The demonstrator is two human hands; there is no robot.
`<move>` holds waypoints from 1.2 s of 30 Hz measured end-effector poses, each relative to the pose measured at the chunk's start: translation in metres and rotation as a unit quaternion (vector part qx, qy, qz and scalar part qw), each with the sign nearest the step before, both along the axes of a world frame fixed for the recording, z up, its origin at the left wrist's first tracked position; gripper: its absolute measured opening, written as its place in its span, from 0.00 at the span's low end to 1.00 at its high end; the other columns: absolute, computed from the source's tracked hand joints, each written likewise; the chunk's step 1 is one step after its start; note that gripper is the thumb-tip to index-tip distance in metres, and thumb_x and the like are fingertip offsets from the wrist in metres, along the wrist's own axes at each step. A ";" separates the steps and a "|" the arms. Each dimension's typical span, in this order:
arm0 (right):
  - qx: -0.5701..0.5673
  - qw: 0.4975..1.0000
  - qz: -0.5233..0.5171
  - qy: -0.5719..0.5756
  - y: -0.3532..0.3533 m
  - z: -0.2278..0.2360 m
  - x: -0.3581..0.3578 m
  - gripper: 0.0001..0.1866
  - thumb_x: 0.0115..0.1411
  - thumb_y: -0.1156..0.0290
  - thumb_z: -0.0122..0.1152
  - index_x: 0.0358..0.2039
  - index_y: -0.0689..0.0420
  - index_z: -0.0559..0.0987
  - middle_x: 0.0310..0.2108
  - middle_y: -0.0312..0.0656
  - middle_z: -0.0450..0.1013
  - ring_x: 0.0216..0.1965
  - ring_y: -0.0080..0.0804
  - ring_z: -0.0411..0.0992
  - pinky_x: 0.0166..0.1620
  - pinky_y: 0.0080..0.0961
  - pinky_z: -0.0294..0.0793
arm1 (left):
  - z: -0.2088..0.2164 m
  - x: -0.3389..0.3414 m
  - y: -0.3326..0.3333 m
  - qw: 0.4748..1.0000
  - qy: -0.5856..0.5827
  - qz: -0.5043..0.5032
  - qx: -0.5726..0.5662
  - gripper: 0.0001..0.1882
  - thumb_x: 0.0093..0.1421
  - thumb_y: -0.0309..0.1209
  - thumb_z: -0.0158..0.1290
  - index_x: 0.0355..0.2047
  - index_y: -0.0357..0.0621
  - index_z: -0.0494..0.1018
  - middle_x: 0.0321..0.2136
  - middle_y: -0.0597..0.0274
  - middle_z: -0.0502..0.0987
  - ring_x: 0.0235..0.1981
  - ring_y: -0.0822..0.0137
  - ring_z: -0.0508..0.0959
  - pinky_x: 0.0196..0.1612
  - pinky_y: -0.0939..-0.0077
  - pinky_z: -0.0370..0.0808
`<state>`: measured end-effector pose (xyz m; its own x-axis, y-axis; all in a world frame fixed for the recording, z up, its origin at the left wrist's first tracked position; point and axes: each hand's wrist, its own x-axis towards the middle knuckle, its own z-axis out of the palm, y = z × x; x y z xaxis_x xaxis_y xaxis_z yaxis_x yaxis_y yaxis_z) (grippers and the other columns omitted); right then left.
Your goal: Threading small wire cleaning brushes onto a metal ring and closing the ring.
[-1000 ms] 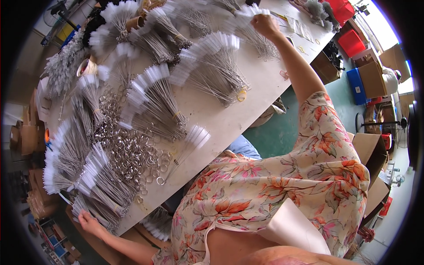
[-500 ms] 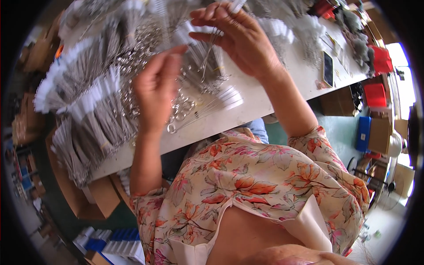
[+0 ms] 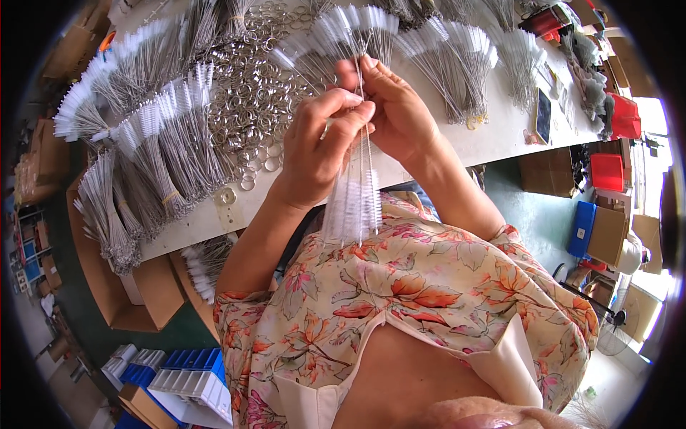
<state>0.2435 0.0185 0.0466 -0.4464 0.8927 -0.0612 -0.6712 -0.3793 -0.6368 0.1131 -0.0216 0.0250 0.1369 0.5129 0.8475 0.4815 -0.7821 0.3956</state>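
Several thin wire tube brushes point(image 3: 354, 211) hang bristles down between my two hands, close to my chest. Their white bristle heads fan out below my fingers, and the twisted wire handles run upward. My left hand point(image 3: 314, 146) is closed, thumb and forefinger pinching the handles. Slightly higher, my right hand point(image 3: 401, 118) grips the same wires near their upper ends, its thumb pointing up. Whether a ring is on the handle ends is hard to make out. Left of my hands lies a heap of shiny metal split rings point(image 3: 254, 93) on the white table point(image 3: 457, 154).
Bundled brushes point(image 3: 161, 146) line the table's left side. Further bundles point(image 3: 454, 61) lie beyond my right hand. A phone point(image 3: 543, 116) rests at the right. An open cardboard box point(image 3: 153, 297) stands below the left table edge, with blue and white bins point(image 3: 189, 379) nearer me.
My hands have come together and lower, toward my body. The left hand, open and blurred before, now pinches the brush handles. The loose brushes by the table's front edge are gone from there.
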 end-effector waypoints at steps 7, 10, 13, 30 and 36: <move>0.148 0.932 0.151 -0.294 0.006 0.033 0.024 0.10 0.60 0.68 0.49 0.35 0.62 0.75 0.23 0.33 0.69 0.19 0.16 0.61 0.26 0.15 0.64 | 0.044 -0.046 -0.002 0.992 -0.085 -0.055 -0.077 0.41 0.40 0.36 0.66 0.53 0.39 0.60 0.52 0.55 0.60 0.50 0.58 0.65 0.51 0.63 0.63; 0.330 0.829 0.135 -0.432 -0.013 0.031 0.001 0.10 0.60 0.69 0.50 0.32 0.62 0.76 0.22 0.35 0.70 0.21 0.19 0.65 0.28 0.19 0.66 | 0.061 -0.063 0.012 0.980 -0.034 -0.132 -0.145 0.58 0.39 0.44 0.66 0.61 0.37 0.40 0.58 0.46 0.52 0.55 0.55 0.61 0.52 0.62 0.62; 0.351 0.842 0.153 -0.379 -0.017 0.033 -0.002 0.10 0.59 0.69 0.51 0.33 0.62 0.75 0.22 0.36 0.70 0.24 0.20 0.66 0.29 0.20 0.67 | 0.051 -0.032 -0.010 0.887 -0.100 -0.314 -0.323 0.48 0.38 0.42 0.66 0.56 0.39 0.54 0.57 0.52 0.57 0.58 0.58 0.59 0.58 0.67 0.58; 0.387 0.463 0.152 -0.783 -0.041 0.001 0.133 0.09 0.55 0.68 0.52 0.31 0.59 0.76 0.25 0.46 0.73 0.26 0.40 0.72 0.31 0.32 0.70 | -0.021 -0.047 -0.060 0.892 -0.098 0.113 -0.426 0.17 0.50 0.36 0.60 0.35 0.39 0.71 0.23 0.66 0.73 0.22 0.77 0.70 0.26 0.81 0.69; 0.329 0.563 0.037 -0.757 -0.045 -0.041 0.150 0.05 0.54 0.75 0.54 0.31 0.62 0.76 0.23 0.43 0.72 0.23 0.31 0.70 0.29 0.25 0.69 | -0.053 -0.059 -0.075 0.870 0.117 0.234 -0.418 0.08 0.53 0.31 0.55 0.26 0.40 0.70 0.17 0.56 0.72 0.16 0.59 0.73 0.21 0.70 0.69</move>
<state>0.3933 -0.0266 0.0060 -0.3654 0.9266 -0.0885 0.8322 0.2827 -0.4770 0.0539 -0.0962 -0.0280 -0.1339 0.9825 0.1297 0.8134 0.0342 0.5807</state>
